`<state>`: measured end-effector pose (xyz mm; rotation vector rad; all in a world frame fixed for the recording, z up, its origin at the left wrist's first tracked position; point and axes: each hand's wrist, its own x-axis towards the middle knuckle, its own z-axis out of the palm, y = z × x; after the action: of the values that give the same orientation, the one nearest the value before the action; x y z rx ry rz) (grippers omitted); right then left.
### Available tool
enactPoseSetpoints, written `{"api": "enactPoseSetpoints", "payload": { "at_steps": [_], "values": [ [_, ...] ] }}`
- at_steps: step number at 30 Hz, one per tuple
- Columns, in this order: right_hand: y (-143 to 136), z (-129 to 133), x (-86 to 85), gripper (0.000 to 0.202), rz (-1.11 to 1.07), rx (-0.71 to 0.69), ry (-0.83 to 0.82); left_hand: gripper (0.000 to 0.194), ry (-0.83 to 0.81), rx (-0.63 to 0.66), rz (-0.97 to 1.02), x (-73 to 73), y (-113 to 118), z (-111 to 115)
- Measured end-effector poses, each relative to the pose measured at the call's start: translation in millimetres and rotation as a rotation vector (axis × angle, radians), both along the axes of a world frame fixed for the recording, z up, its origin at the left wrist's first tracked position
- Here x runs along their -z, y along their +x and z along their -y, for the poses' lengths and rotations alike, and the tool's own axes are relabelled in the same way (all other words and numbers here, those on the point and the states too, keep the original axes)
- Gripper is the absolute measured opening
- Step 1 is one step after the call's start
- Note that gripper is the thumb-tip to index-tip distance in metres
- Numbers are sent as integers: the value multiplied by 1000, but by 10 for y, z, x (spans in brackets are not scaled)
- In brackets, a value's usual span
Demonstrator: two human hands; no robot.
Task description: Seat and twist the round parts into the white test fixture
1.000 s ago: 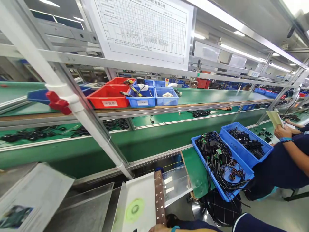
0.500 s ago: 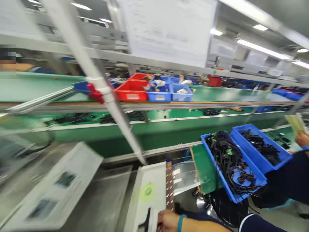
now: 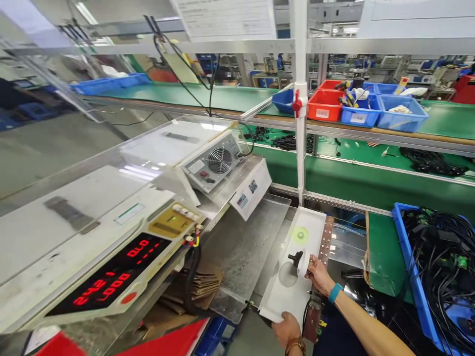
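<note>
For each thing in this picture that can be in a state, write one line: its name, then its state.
Red digital display: lit, showing digits.
Fan unit: tilted, cable plugged in behind.
White tray: lying flat, gripped at the near edge.
Black plug: resting on the tray, held.
Right hand: closed on the black plug.
Left hand: gripping the white tray.
Blue bin: full of black cables.

bench: grey metal worktop (image 3: 241, 247) | on it: long white plastic tray (image 3: 293, 287) at right edge | tilted red-digit meter box (image 3: 122, 257) at left edge
</note>
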<state>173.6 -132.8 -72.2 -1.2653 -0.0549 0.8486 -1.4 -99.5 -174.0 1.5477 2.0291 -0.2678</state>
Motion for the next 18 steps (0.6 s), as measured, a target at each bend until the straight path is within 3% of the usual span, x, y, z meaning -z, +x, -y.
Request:
{"api": "enactPoseSetpoints", "payload": {
  "at_steps": [5,10,15,18],
  "values": [
    [24,-117,-256,52,201,-90,4,55,4,-38,48,70,-42,-15],
    [-8,-194,-421,41,365,-148,-35,57,6,-49,53,48,-34,-17],
    [-87,-219,-572,34,613,-247,-300,57,14,-94,99,-18,-23,-19],
    [-126,-245,-659,31,681,-296,-378,57,12,-106,137,-37,-25,-26]
  ]
}}
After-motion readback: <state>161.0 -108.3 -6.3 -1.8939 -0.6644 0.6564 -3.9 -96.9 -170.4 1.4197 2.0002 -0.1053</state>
